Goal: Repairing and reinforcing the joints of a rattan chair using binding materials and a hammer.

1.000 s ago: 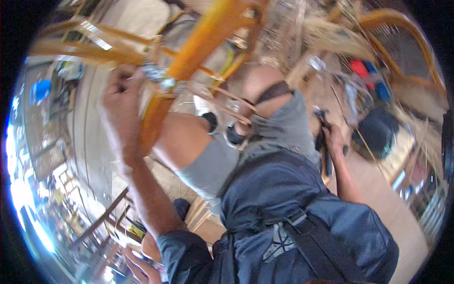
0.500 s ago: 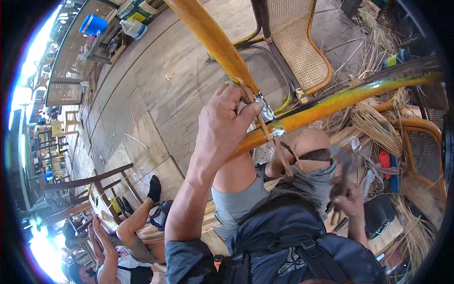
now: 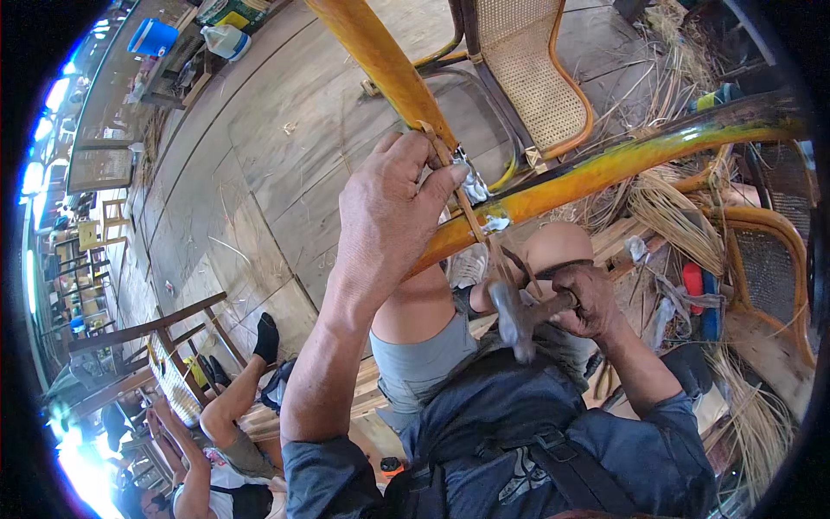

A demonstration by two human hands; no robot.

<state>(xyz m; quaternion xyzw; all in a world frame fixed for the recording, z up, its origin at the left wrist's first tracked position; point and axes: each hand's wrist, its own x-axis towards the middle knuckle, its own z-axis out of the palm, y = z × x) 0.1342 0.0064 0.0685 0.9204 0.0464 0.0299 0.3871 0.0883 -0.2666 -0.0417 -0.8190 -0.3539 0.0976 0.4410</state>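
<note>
My left hand (image 3: 393,208) is closed, pinching a thin flat tan strip (image 3: 465,204) against a joint of yellow-brown poles. One pole (image 3: 380,60) comes down from the top and meets a curved cross pole (image 3: 596,189) above my lap. White paste-like smears (image 3: 494,223) show around the joint. The strip crosses the cross pole, and its tail hangs toward my knees. Below the joint, my right hand (image 3: 588,303) is wrapped round the handle of a hammer (image 3: 513,323). The hammer's metal head points left, apart from the poles.
A chair with a woven cane seat (image 3: 532,78) stands beyond the joint. Bundles of fibre strips (image 3: 679,216) lie at the right, beside a red object (image 3: 692,287). At the lower left another person's leg (image 3: 229,411) extends near a wooden chair frame (image 3: 164,324).
My right hand has brought the hammer up and left, from low beside my thigh to above my lap. The left hand keeps its pinch on the strip. The whole view has shifted slightly.
</note>
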